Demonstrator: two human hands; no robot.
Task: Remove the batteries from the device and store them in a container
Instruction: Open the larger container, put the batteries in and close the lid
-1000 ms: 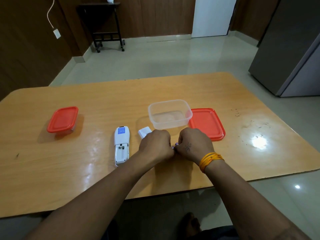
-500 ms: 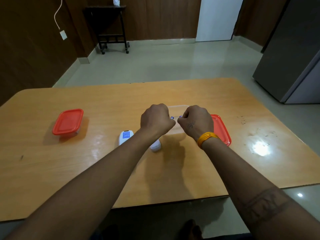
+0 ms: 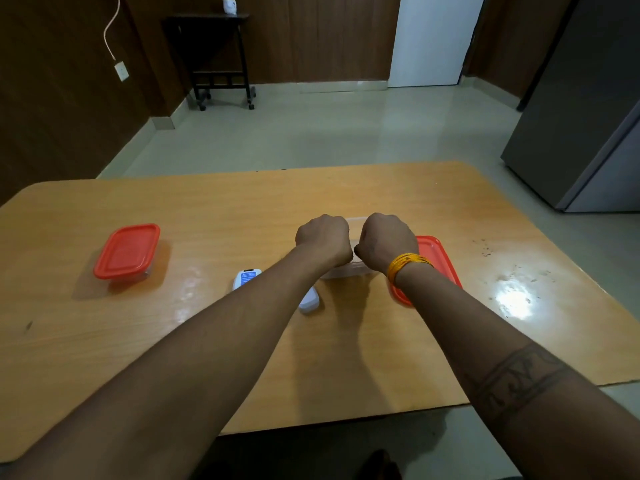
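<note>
Now the batteries themselves were out of sight: both fists hung knuckles-up over the clear tub (image 3: 346, 271) near the middle of the table (image 3: 381, 188), and whatever they held was hidden under the curled fingers. A second before, the hands had been down by the near edge, pinching something small between them; half a second before, they had risen over the tub with little blue-and-white ends showing at the fingertips. So I judged the batteries had been carried to the tub and were about to be dropped, or had just gone in; I could not tell which.

The left hand (image 3: 322, 239) and right hand (image 3: 388, 240) sat close together, nearly touching, each balled up; whether they gripped anything I could not tell. An orange bangle (image 3: 408, 266) ringed the right wrist.

The remote (image 3: 246, 278) lay just nearer than the tub, mostly under the left forearm, and a small white cover (image 3: 309, 300) rested beside it. A red lid (image 3: 440, 261) lay flat touching the tub's right side. Well off toward the left edge stood a second, lidded box (image 3: 127, 251). If the cells were in, closing the tub with that lid seemed all that remained.
</note>
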